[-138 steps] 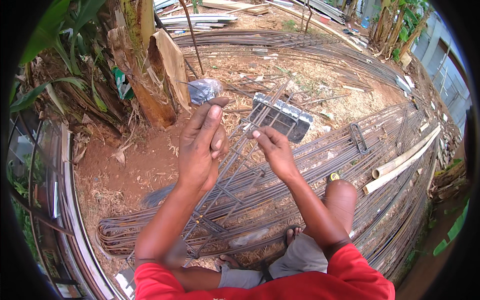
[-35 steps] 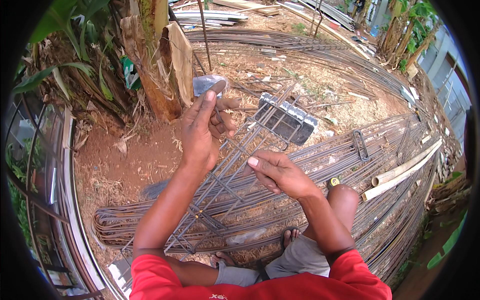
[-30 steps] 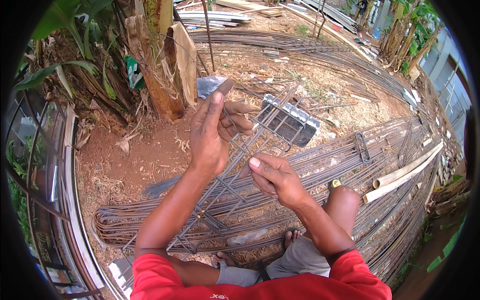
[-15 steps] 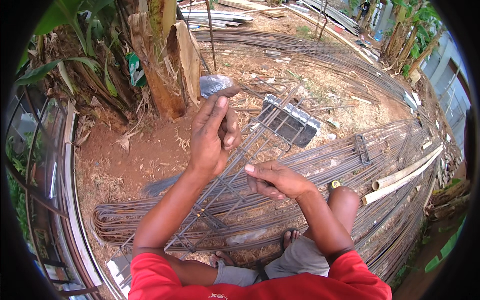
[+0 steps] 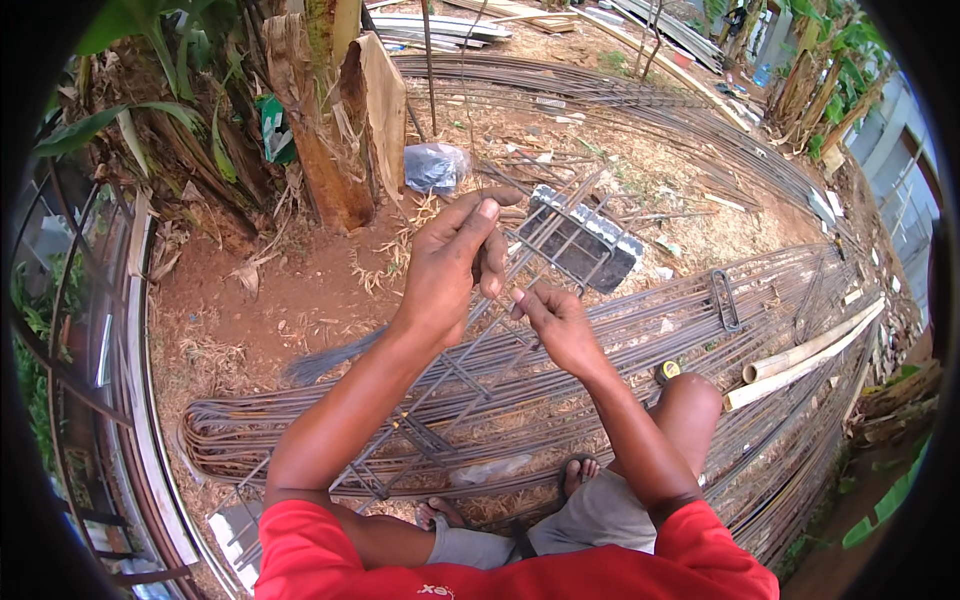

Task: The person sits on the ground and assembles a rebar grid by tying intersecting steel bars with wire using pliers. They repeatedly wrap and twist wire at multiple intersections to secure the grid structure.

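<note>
My left hand [image 5: 455, 262] is raised in front of me, its thumb pressed on the index finger and the other fingers curled. Just to its right is my right hand [image 5: 562, 326], pinched at thumb and forefinger close to the left fingertips. Anything held in either hand is too thin to make out. Below both hands a rebar cage [image 5: 455, 372] slants from lower left to upper right. Its far end rests over a dark block with a white edge [image 5: 618, 268].
Long bundles of rebar [image 5: 240, 430] lie under the cage. A bundle of thin wire [image 5: 330, 362], a yellow tape measure [image 5: 668, 371], a loose stirrup [image 5: 724, 300] and bamboo poles [image 5: 805, 355] lie about. Banana trunks [image 5: 330, 170] stand at far left, beside a plastic bag [image 5: 436, 168].
My left hand has moved right and slightly down. My right hand has turned and risen, bringing its fingertips close to the left ones.
</note>
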The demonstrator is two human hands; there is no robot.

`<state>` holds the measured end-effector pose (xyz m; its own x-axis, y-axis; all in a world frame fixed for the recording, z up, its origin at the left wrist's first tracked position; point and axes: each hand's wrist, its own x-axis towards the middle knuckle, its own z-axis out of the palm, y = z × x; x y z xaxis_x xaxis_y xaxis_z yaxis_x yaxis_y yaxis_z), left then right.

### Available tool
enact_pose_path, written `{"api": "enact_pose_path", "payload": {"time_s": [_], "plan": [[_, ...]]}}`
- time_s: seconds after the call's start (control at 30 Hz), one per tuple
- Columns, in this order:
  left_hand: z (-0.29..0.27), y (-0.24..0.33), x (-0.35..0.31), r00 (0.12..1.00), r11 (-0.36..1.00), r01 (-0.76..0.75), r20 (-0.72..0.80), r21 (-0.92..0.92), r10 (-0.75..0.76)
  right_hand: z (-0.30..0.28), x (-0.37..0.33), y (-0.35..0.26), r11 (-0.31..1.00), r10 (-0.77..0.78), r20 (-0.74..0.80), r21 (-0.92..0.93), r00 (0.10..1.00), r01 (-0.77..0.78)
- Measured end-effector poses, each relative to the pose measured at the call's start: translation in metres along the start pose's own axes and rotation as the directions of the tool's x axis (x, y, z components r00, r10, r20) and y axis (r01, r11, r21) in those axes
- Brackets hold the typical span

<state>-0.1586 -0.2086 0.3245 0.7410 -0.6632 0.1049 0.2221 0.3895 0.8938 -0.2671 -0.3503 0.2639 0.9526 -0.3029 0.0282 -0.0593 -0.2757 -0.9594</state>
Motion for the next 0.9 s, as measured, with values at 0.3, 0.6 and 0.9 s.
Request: {"api": "enact_pose_path", "payload": {"time_s": [0.3,0.6,0.9], "plan": [[-0.002,0.006,0.002,1.0,0.994,0.004,0.021,-0.108,-0.001,0.023,-0.028,0.01,0.976,-0.215,0.348,0.114,0.913,0.186],[-0.008,0.013,0.011,0.995,0.988,0.031,-0.091,-0.154,-0.045,-0.024,-0.028,-0.007,0.888,-0.234,0.263,0.45,0.936,0.095],[-0.005,0.002,0.007,0.998,0.994,-0.017,-0.065,-0.112,0.009,-0.037,0.0,-0.002,0.857,0.167,-0.176,0.513,0.97,-0.054]]}}
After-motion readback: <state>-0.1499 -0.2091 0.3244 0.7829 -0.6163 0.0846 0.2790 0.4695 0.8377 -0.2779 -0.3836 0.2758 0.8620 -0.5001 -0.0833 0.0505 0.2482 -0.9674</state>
